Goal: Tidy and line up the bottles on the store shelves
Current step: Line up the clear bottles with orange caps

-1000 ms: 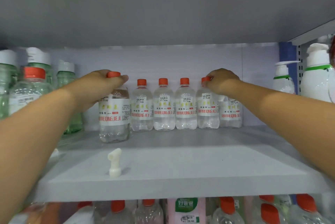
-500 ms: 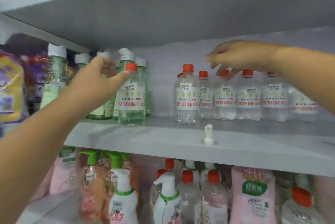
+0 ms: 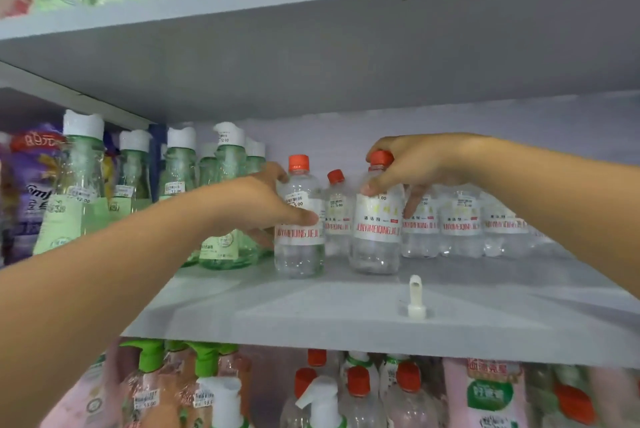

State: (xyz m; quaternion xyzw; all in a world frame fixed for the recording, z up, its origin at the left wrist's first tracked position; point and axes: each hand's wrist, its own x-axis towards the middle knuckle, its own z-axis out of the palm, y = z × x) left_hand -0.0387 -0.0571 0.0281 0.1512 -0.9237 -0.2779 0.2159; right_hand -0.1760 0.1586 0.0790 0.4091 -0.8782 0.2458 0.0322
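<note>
Clear bottles with red caps and white labels stand on the grey middle shelf [image 3: 311, 316]. My left hand [image 3: 263, 206] grips the body of the leftmost clear bottle [image 3: 299, 247] from its left side. My right hand [image 3: 408, 164] holds the neck and shoulder of a second clear bottle [image 3: 375, 244], just right of the first. Both stand upright near the front. A third bottle [image 3: 336, 213] stands behind, between them. More of the same bottles [image 3: 460, 226] form a row at the back right.
Green bottles with white caps [image 3: 225, 192] crowd the shelf's left end, touching my left wrist. A small white plastic spout piece [image 3: 415, 296] stands on the shelf front. The shelf above [image 3: 311, 29] hangs low. Pump bottles and red-capped bottles [image 3: 356, 389] fill the shelf below.
My left hand brought its bottle rightward next to the other clear bottles. My right hand came down from above the row and took hold of a front bottle. The view has risen.
</note>
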